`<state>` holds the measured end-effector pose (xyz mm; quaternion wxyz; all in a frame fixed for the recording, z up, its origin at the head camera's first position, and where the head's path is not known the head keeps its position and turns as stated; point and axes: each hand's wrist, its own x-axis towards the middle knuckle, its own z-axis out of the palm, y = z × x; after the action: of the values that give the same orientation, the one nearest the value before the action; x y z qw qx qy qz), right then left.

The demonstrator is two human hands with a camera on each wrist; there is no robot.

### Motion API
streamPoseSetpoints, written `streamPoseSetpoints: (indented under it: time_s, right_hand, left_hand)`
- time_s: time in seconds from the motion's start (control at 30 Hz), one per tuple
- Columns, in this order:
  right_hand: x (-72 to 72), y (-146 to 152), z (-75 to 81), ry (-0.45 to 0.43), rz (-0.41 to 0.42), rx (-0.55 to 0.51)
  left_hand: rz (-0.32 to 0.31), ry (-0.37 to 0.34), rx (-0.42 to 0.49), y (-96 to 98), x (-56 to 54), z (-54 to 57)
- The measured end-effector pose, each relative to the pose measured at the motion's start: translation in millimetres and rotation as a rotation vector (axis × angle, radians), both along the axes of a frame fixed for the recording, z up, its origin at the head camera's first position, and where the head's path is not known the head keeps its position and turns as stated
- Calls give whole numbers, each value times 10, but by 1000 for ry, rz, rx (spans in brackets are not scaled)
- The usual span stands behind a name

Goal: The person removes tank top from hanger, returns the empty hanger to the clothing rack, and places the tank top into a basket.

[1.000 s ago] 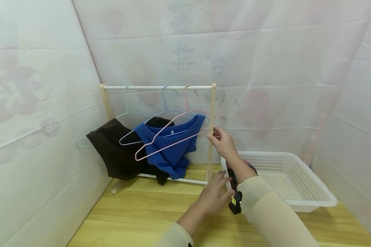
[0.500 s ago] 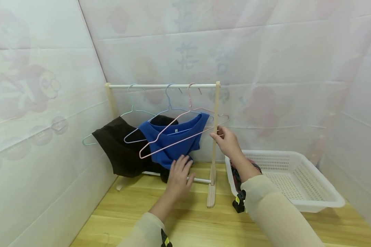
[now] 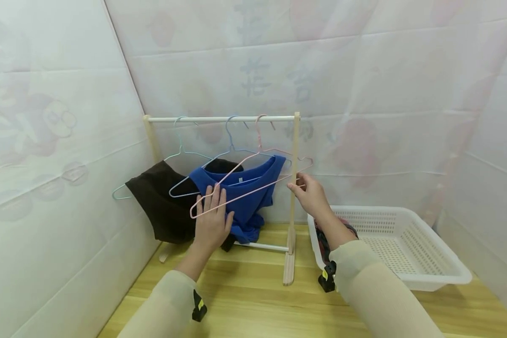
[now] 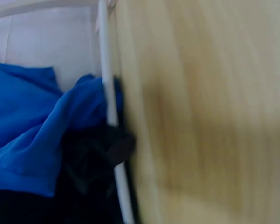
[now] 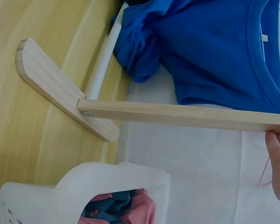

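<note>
My right hand (image 3: 312,192) pinches the right wooden post (image 3: 296,141) of a small clothes rack, the thumb lying across its front. My left hand (image 3: 212,225), fingers straight, reaches up behind the lower left part of a pink wire hanger (image 3: 253,191), in front of a blue garment (image 3: 253,206). The pink hanger hangs bare from the rack's white rail (image 3: 203,119), tilted with its left end low. On a blue hanger (image 3: 229,136) is the blue garment. Left of it a dark brown garment (image 3: 162,211) hangs on a mint hanger (image 3: 180,141). The left wrist view does not show the hand.
A white plastic basket (image 3: 439,241) stands right of the rack, with pink and dark teal cloth (image 5: 126,207) in it. The rack's wooden foot (image 3: 289,267) rests on the wood-grain table (image 3: 253,300). Pale patterned sheets (image 3: 384,94) enclose the back and sides.
My left hand has moved left and up from near the basket to behind the pink hanger's left end, its fingers now straight. My right hand stays at the post.
</note>
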<state>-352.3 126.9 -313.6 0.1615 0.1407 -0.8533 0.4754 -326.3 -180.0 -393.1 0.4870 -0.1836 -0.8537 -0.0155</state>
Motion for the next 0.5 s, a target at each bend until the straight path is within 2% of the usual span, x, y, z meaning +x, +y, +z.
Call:
streamPoseSetpoints:
  time_s: [0.1,0.23,0.33,0.5]
  right_hand:
    - [-11,-2,-6,3,-4,3]
    - [-14,-4,-10,8,-7,4]
    - [-6,3,-6,9,-6,-1]
    - [-11,7,-16,19,5,-11]
  left_hand:
    - [22,47,-18,-88,-43,143]
    - [50,49,-16,-148,-46,374]
    - [52,33,2,-174,-31,549]
    - [45,73,6,-248,-63,766]
